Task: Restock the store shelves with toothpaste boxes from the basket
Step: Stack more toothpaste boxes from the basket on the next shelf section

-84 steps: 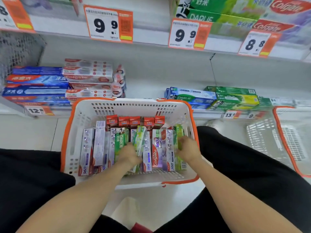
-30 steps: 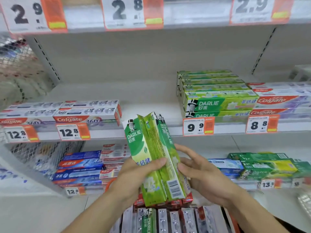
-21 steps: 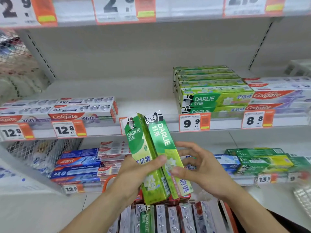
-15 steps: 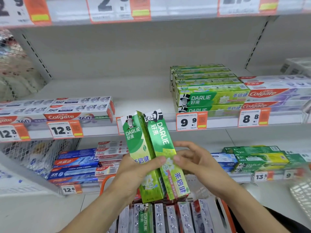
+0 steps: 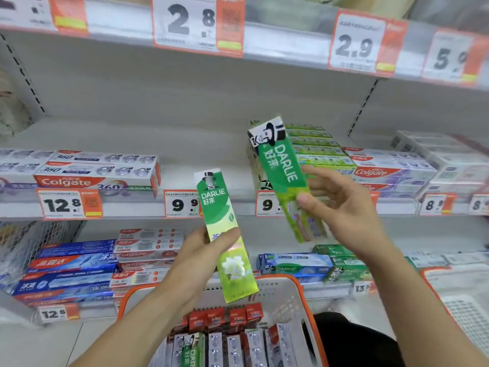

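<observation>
My left hand (image 5: 203, 254) grips a green Darlie toothpaste box (image 5: 227, 242) upright, above the basket. My right hand (image 5: 341, 207) pinches a second green Darlie box (image 5: 284, 176), held higher and to the right, in front of the Darlie stack (image 5: 317, 147) on the middle shelf. The white basket with orange rim (image 5: 301, 290) sits below on my lap, with several toothpaste boxes (image 5: 232, 348) standing in it.
Colgate 360 boxes (image 5: 98, 170) lie on the middle shelf at left, Colgate boxes (image 5: 391, 170) at right. A bare stretch of shelf (image 5: 206, 157) lies between them. Blue and red boxes (image 5: 71, 271) fill the lower shelf. Another basket (image 5: 465, 305) stands at right.
Both boxes were held together in front of me. My right hand has pulled one box away, up and to the right toward the Darlie stack. My left hand keeps the other box.
</observation>
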